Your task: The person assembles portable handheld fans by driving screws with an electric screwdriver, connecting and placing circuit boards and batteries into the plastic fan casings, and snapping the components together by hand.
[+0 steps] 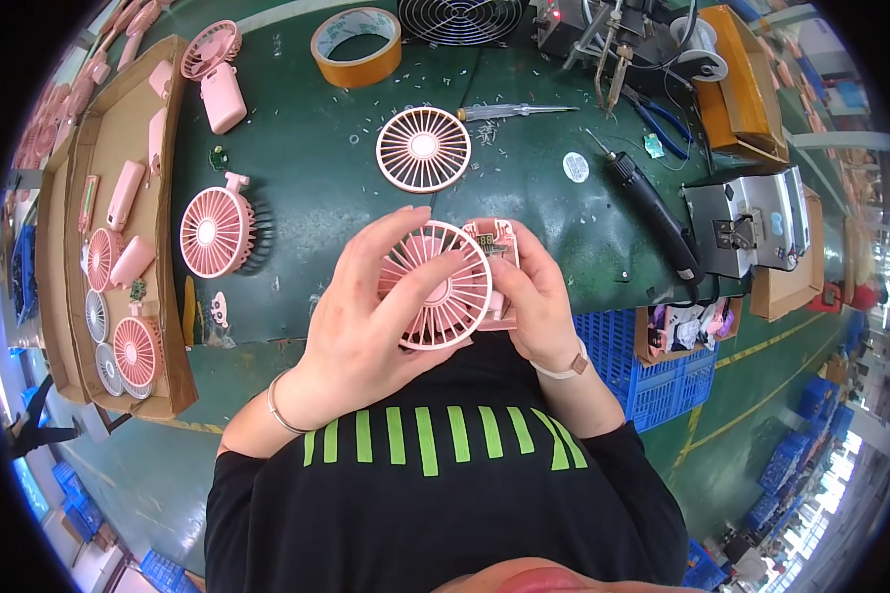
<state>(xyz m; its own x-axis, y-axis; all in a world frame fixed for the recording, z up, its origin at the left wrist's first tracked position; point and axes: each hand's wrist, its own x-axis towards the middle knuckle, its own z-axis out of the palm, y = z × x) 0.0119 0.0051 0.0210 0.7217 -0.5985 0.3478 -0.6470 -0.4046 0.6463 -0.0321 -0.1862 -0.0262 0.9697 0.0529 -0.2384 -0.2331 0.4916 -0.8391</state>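
In front of my chest, my left hand (pixel 371 306) wraps round a pink round fan head (pixel 433 306), its fingers lying over the slotted grille and round the rim. Close against it on the right, my right hand (pixel 539 296) grips an opened pink fan handle (pixel 499 314). A small circuit board (pixel 489 243) shows inside the handle's upper end. Whether head and handle are joined is hidden behind the fan and fingers. Just beyond my hands lies a loose pink grille (pixel 423 148) with a pale centre.
A cardboard tray (pixel 173 326) of pink fan parts stands left, beside another fan head (pixel 213 232). Farther back are a tape roll (pixel 364 71) and a screwdriver (pixel 514 112). At right lie an electric screwdriver (pixel 658 217), blue-handled pliers (pixel 660 128) and a metal dispenser (pixel 761 222). Screws dot the green mat.
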